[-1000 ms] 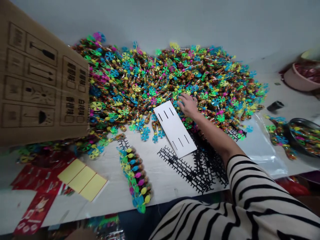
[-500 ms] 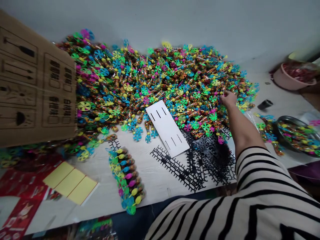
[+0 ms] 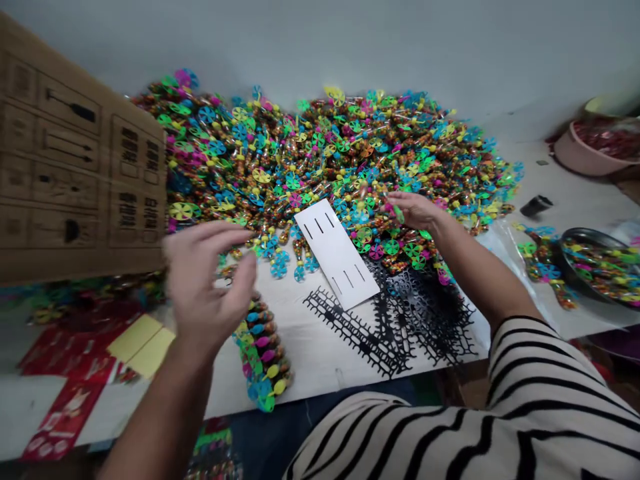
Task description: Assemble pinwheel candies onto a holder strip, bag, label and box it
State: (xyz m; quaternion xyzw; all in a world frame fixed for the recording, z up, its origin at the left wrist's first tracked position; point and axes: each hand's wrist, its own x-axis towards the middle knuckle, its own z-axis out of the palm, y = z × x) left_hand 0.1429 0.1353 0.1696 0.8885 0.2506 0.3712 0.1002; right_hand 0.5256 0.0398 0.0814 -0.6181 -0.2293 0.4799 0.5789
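White table [image 3: 310, 347] | toy [image 3: 399, 212] pinched by right hand [image 3: 417, 211]; left hand [image 3: 203, 283] unclenched, empty | judged light, slick; best taken mid-body

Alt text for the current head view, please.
The right hand holds a small pinwheel toy before a heap of bright toys, while the open left hand hovers near a row of them. Between the hands lies a slotted white card, with black netting beside it and a cardboard box far left.

See cardboard box [image 3: 85, 180] cut by left edge | pink basin [image 3: 585, 155], dark bowl [image 3: 583, 232] by right | find left hand [image 3: 207, 287] blurred, wrist partly hiding yellow card [image 3: 143, 343] | can't identify piece at right hand [image 3: 415, 212]
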